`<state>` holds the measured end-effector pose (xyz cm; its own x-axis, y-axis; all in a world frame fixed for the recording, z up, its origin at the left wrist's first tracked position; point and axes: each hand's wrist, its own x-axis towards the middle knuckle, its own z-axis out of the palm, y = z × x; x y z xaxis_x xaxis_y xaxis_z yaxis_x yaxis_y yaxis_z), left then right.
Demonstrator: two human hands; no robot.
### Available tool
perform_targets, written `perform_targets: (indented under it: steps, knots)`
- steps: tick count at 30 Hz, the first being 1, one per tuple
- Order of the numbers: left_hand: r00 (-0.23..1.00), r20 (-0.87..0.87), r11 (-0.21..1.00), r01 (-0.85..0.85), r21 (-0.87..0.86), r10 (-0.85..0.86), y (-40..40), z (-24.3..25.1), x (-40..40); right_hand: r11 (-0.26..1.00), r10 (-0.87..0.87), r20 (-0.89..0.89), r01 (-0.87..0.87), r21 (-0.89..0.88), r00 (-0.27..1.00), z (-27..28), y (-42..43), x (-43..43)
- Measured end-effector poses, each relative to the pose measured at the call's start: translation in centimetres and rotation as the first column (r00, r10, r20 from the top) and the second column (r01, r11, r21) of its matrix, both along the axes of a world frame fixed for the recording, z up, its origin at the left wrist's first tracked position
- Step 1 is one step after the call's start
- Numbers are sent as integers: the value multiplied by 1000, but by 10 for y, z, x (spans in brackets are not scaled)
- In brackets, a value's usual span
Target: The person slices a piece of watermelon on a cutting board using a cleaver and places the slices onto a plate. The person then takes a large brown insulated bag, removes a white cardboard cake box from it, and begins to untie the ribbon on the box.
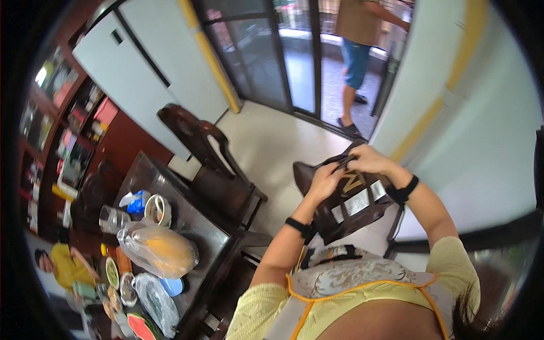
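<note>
A dark brown bag hangs in front of me, with large lettering and several white labels on its side. My left hand grips the gathered top of the bag. Close beside it, my right hand pinches the same top edge or handles, slightly farther from me. Fingers of both hands nearly meet there, and motion blur hides the exact grip. What the bag contains is hidden. Black bands circle both wrists.
Left of me, a dark table bears a plastic-bagged yellow item, a cut watermelon and bowls. A wooden chair stands beside it. Ahead, a person stands beyond the sliding door; another person is at far left.
</note>
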<state>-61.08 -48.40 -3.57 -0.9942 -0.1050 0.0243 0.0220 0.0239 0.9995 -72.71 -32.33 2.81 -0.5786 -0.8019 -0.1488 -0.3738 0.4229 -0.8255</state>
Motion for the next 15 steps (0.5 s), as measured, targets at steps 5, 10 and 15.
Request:
perform_targets:
  steps: [5,10,15]
  knots:
    - [987,-153,955,-87,-284,45,-85,28,-143,961,-198,327,248,-119,924,30,-94,-128]
    - [960,-221,890,-246,-383,171,-193,71,-248,922,24,468,161,-351,883,52,-210,-250]
    - [752,-578,593,-633,-497,318,-315,79,-320,880,277,453,-34,-474,847,42,-377,-359]
